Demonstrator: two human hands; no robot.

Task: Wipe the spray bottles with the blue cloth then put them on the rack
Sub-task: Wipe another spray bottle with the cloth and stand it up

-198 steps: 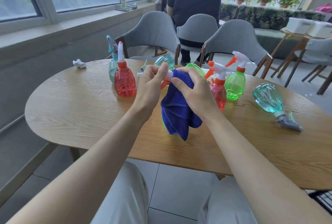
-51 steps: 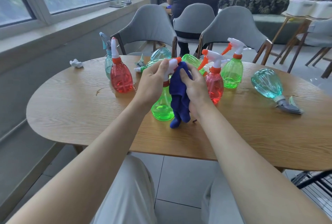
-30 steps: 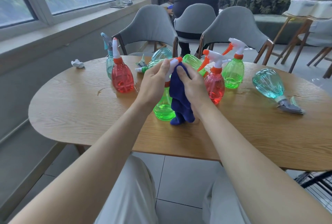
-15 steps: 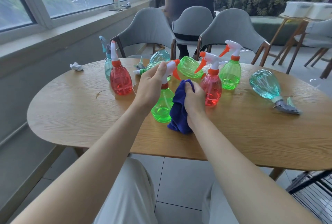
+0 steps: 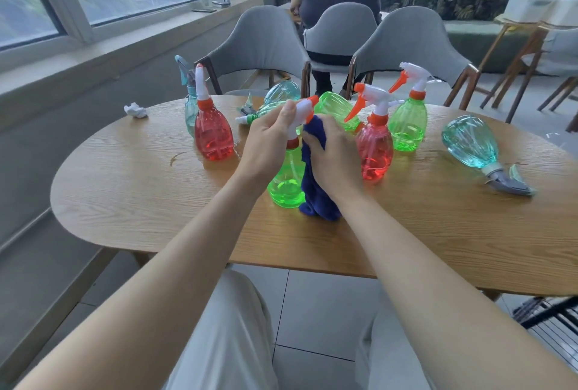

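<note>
Wooden table [image 5: 140, 195], green spray bottle [image 5: 286, 189] upright, blue cloth [image 5: 316, 198] touching

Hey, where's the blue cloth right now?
In the head view, mid-table: the right hand holds the blue cloth against the upright green spray bottle, whose sprayer the left hand grips.

Green spray bottle [image 5: 286, 189]: translucent, white trigger head, orange nozzle; upright at middle of worktop [image 5: 125, 189].
Blue cloth [image 5: 314, 192]: bunched against its right side, tail touching worktop.
Red bottle [image 5: 213, 136]: upright, to left.
Second red bottle [image 5: 374, 151]: upright, to right.
Teal bottle [image 5: 470, 145]: on its side, far right.
</note>
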